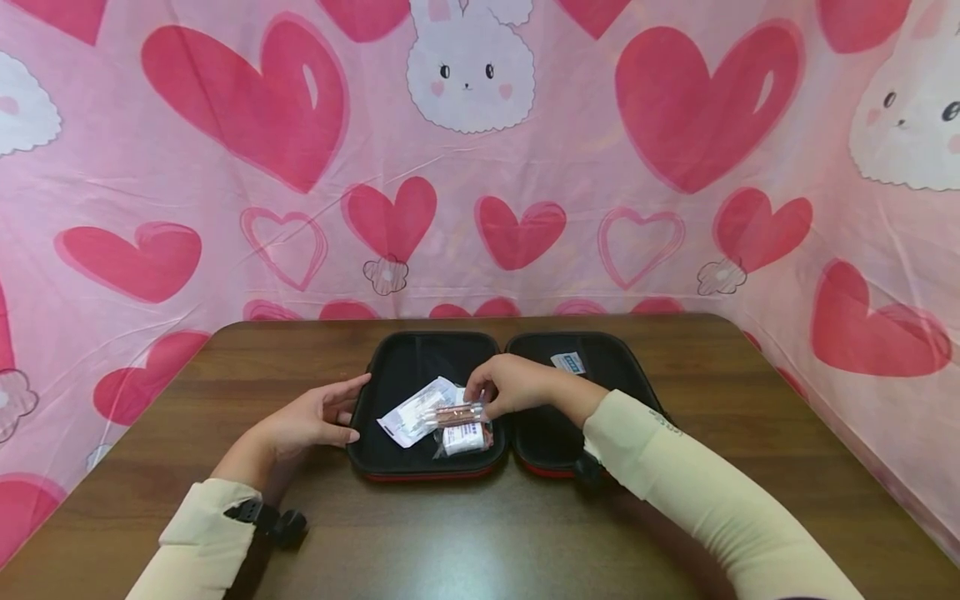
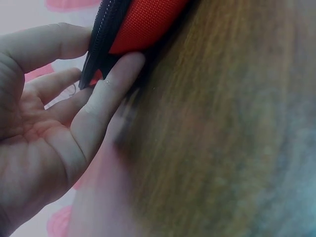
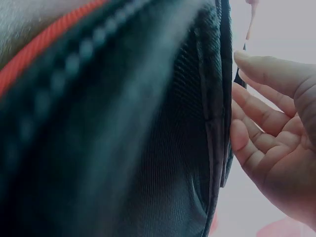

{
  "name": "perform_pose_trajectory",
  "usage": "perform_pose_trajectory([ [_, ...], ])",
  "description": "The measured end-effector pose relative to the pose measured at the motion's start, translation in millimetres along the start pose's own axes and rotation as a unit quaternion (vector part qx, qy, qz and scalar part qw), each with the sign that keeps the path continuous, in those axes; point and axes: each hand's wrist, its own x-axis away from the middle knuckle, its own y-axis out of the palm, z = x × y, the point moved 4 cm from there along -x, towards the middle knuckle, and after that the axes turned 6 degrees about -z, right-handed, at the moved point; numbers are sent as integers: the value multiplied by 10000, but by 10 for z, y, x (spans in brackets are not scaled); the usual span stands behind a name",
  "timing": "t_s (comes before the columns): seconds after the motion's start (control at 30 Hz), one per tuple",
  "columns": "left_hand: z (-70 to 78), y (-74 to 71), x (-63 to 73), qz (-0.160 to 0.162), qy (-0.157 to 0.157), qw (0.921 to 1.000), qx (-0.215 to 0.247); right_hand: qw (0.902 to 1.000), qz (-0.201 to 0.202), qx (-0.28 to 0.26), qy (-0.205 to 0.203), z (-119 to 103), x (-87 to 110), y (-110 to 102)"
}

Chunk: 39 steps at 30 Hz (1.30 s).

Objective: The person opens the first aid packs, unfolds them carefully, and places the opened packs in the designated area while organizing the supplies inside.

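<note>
A black zippered case point(image 1: 367, 454) with a red outer shell lies unfolded on the table. In its left half are a white-and-clear flat packet point(image 1: 412, 417), a clear-wrapped white packet with blue print point(image 1: 463, 438) and a clear packet of brown-filled swabs point(image 1: 454, 415). My right hand point(image 1: 517, 385) pinches the swab packet by its right end, over the other packets. In the right wrist view the case wall hides what the right hand point(image 3: 276, 118) holds. My left hand point(image 1: 311, 417) rests its thumb and fingertips against the case's left side; the left wrist view shows the thumb point(image 2: 116, 84) on the red fabric.
The case's right half point(image 1: 543, 437) lies beside the left one, with a white-and-blue label point(image 1: 568, 362) inside. Brown wooden table point(image 1: 420, 533) surrounds the case. A pink heart-patterned cloth point(image 1: 450, 158) hangs behind and at the sides.
</note>
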Motion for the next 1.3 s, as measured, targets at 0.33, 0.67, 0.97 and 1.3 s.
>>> perform_pose_trajectory([
  [0.33,15,13,8,-41,80,9999,99,9998,-59,142,-83,-14,-35,63],
  [0.67,34,16,20,-20,73,10000,60,9995,277,-15,129,-19,52,-3],
  [0.97,38,27,39,-10,-47,10000,72,9971,648,-336,196,20,202,-79],
  [1.3,44,23,39,28,-42,10000,15,9874,1287,-912,134,117,482,-162],
])
